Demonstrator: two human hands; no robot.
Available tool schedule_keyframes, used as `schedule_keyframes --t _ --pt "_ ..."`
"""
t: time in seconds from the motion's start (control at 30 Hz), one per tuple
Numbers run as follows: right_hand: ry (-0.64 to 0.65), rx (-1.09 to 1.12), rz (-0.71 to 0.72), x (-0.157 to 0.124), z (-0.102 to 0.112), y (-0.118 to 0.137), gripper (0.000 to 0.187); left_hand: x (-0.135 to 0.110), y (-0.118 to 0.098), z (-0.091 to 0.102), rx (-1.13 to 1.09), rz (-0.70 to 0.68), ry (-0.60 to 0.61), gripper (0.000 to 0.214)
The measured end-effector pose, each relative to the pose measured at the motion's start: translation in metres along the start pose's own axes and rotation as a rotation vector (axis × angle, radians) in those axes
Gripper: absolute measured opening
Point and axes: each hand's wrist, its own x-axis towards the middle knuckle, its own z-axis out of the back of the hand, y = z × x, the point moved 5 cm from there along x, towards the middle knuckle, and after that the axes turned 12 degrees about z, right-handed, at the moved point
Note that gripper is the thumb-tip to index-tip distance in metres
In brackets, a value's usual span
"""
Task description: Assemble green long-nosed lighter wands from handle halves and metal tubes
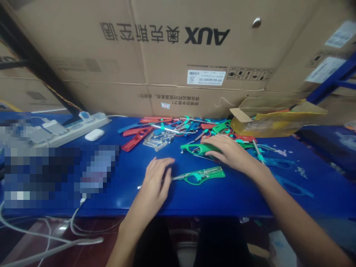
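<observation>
My left hand (158, 181) is over the thin metal nozzle of a green long-nosed lighter (218, 173) lying on the blue tabletop. Its fingers are curved with a gap between thumb and forefinger; the nozzle runs beneath, and whether they touch is hidden. The green casing is open along its face, showing a clear tube, wires and a turquoise trigger (198, 176). Farther back, my right hand (226, 150) has thumb and fingers around another green lighter (204, 149), at the front of a pile. Its palm hides part of that lighter.
Red casings (136, 139), clear tubes (157, 141) and metal nozzles lie piled behind the hands. Blue casings (292, 185) are at right, near an open yellow-taped box (264, 122). A power strip (75, 129), white case (94, 134) and cables stand left. A large carton (167, 81) walls the back.
</observation>
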Motion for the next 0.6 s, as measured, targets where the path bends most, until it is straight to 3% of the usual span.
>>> schedule_keyframes --t 0.2,0.3,0.43,0.6 --pt "-0.085 0.211 -0.05 -0.035 0.0 0.03 0.029 0.001 -0.001 0.003 0.021 0.024 0.01 0.025" --pt "-0.045 0.242 -0.019 -0.045 -0.013 0.044 0.027 -0.001 -0.006 0.004 0.046 -0.073 0.007 0.023" --pt "-0.069 0.229 -0.064 -0.05 -0.021 0.051 0.026 -0.004 -0.013 0.006 0.112 -0.205 -0.052 0.021" --pt "-0.089 0.194 -0.101 -0.049 -0.027 0.057 0.026 -0.002 -0.01 0.001 0.208 -0.16 -0.021 0.017"
